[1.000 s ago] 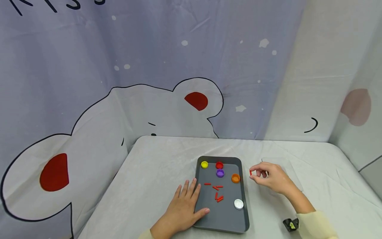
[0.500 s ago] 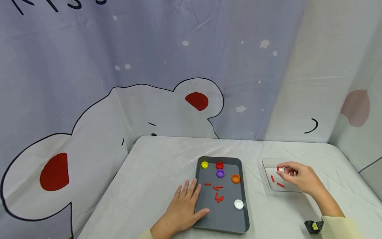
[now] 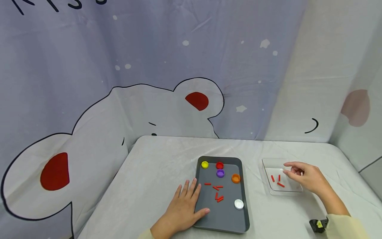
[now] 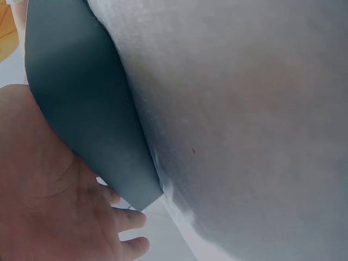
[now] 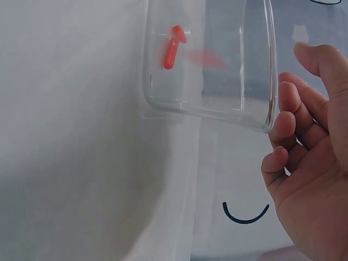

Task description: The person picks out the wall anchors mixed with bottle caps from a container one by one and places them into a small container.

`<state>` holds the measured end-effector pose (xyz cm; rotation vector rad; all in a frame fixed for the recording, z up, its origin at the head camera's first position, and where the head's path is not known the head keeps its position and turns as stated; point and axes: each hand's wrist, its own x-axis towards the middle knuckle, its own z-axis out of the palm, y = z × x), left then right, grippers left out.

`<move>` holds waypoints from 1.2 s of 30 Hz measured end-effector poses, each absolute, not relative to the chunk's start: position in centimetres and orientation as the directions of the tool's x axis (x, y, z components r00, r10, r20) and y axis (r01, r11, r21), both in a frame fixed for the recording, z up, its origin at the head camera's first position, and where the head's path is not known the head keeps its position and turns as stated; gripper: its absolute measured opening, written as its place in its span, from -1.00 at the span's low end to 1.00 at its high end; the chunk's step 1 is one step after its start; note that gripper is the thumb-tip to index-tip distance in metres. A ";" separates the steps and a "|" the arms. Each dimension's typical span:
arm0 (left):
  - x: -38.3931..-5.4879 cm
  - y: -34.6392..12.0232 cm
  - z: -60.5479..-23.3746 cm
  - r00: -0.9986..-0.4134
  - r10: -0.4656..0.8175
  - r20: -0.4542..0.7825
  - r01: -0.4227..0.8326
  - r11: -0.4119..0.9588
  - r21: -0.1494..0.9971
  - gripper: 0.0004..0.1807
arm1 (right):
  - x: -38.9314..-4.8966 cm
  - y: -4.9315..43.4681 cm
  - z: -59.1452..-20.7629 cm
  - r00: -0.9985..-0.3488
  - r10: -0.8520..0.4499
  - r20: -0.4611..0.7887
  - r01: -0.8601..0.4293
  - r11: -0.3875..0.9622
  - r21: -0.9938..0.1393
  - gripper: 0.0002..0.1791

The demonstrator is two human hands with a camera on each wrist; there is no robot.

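Observation:
My left hand (image 3: 183,209) rests with spread fingers on the left edge of the grey tray (image 3: 221,220). Several short red sticks (image 3: 207,184) lie in the tray's middle. Over the right side of a clear plastic box (image 3: 270,191), my right hand (image 3: 310,179) hovers with thumb and index finger apart and nothing between them. Inside that box lie three red sticks (image 3: 280,184). The right wrist view shows the box wall (image 5: 190,113) beside my loosely curled fingers, with red sticks (image 5: 171,53) inside.
Round caps stand in the tray: yellow (image 3: 204,164), red (image 3: 219,165), purple (image 3: 220,173), orange (image 3: 235,178) and white (image 3: 238,204). A white cloth (image 3: 158,166) covers the table. Behind it hangs a printed curtain (image 3: 149,49).
My right hand carried a red stick rightward from beside the tray to the clear box and let go of it there. The left hand has stayed on the tray.

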<state>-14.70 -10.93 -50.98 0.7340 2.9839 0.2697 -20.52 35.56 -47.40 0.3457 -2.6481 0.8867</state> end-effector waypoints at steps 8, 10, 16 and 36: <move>-14.7 -10.9 -50.6 -0.885 0.464 -0.027 0.451 0.871 0.192 -0.01 | -20.0 33.0 -47.5 -0.904 -0.153 0.399 -0.369 0.752 -0.546 -0.76; -14.7 -10.9 -50.6 -0.886 0.464 -0.028 0.451 0.872 0.192 0.00 | -19.8 31.7 -47.4 -0.897 -0.170 0.409 -0.389 0.743 -0.545 -0.77; -14.7 -10.8 -50.4 -0.886 0.463 -0.025 0.451 0.873 0.187 -0.01 | -19.4 28.2 -47.4 -0.877 -0.231 0.422 -0.449 0.708 -0.546 -0.80; -14.8 -10.9 -51.3 -0.892 0.453 0.000 0.446 0.879 0.166 0.00 | -19.8 20.4 -48.3 -0.750 -0.524 0.403 -0.658 0.528 -0.537 -0.79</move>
